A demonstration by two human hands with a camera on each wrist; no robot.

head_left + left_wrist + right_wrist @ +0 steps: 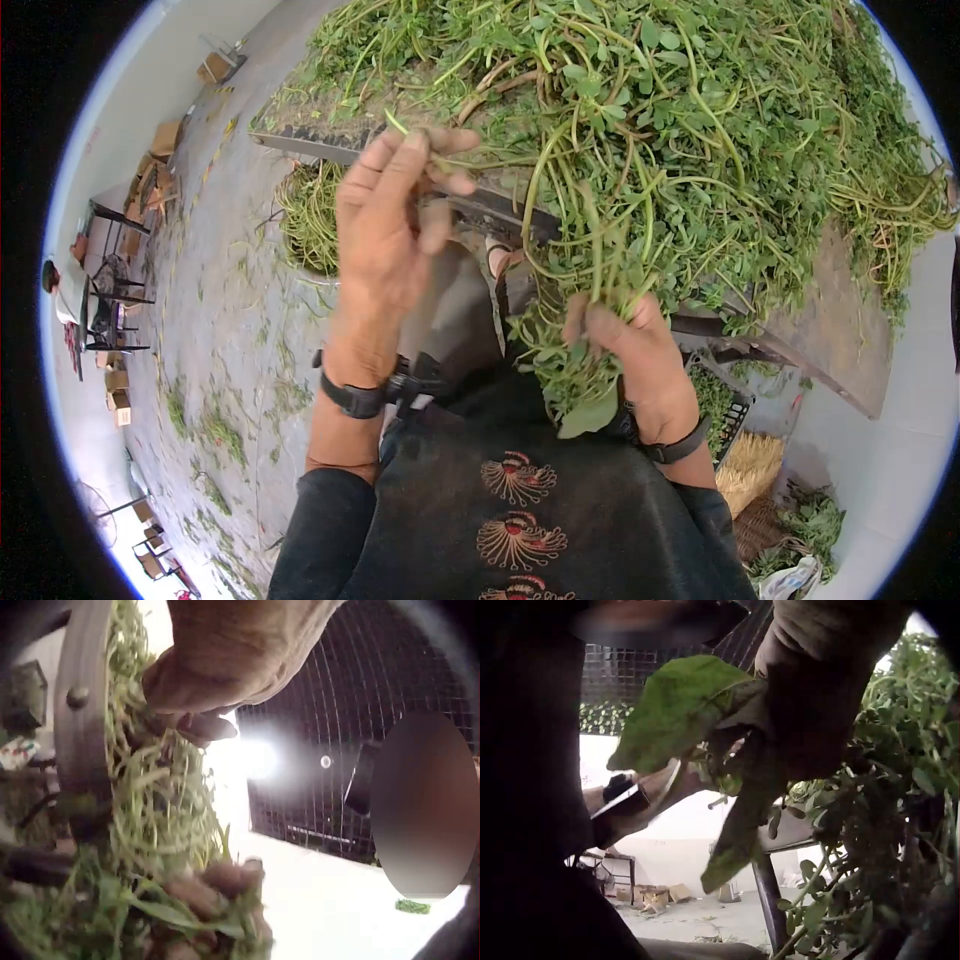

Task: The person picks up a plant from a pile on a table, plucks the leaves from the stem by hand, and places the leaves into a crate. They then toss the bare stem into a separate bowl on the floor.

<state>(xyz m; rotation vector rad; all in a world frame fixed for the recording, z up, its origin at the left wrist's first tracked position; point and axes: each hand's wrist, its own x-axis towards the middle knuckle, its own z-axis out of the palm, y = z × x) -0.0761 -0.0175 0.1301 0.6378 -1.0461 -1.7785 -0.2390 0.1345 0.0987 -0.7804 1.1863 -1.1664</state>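
A big heap of green leafy stems (pixel 690 130) covers the table top. The right hand (pixel 640 365) grips a bunch of stems (pixel 575 375) at the table's near edge, leaves hanging below it; in the right wrist view a broad leaf (pixel 679 701) hangs beside that hand (pixel 817 690). The left hand (pixel 385 220) is raised left of the bunch, thumb and forefinger pinching a thin green stem (pixel 397 122). In the left wrist view the left hand (pixel 232 660) is above the tangled stems, with the right hand's fingers (pixel 217 889) among leaves below.
The table's metal edge (pixel 310 147) runs between the hands and the heap. A container of stems (pixel 310 225) stands below at the left. Scattered greens (pixel 222 435) lie on the floor. Lower right are a crate (pixel 735 400), a straw-coloured bundle (pixel 750 470) and more greens (pixel 812 520).
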